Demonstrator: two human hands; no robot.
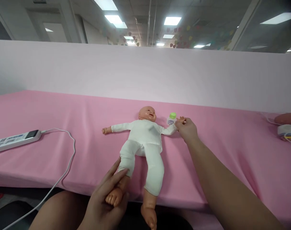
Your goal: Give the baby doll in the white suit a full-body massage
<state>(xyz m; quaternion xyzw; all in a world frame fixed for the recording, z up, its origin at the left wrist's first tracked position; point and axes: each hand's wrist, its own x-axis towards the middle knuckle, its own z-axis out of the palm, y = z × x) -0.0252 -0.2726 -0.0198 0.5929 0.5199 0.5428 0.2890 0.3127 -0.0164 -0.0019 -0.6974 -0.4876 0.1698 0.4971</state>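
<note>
A baby doll in a white long-sleeved top and white trousers lies on its back, arms spread and bare feet toward me. My left hand is closed around its lower leg on the left side, fingers along the trouser cuff and the doll's foot over the palm. With thumb and fingers, my right hand pinches the doll's arm at the sleeve cuff on the right side. Just behind that cuff stands a small whitish bottle with a green cap, its label too small to read.
The pink cloth covers the table up to a white partition. A power strip lies at left, its white cable running down toward me. At the right edge sit a brown rounded object and white cloth-like material.
</note>
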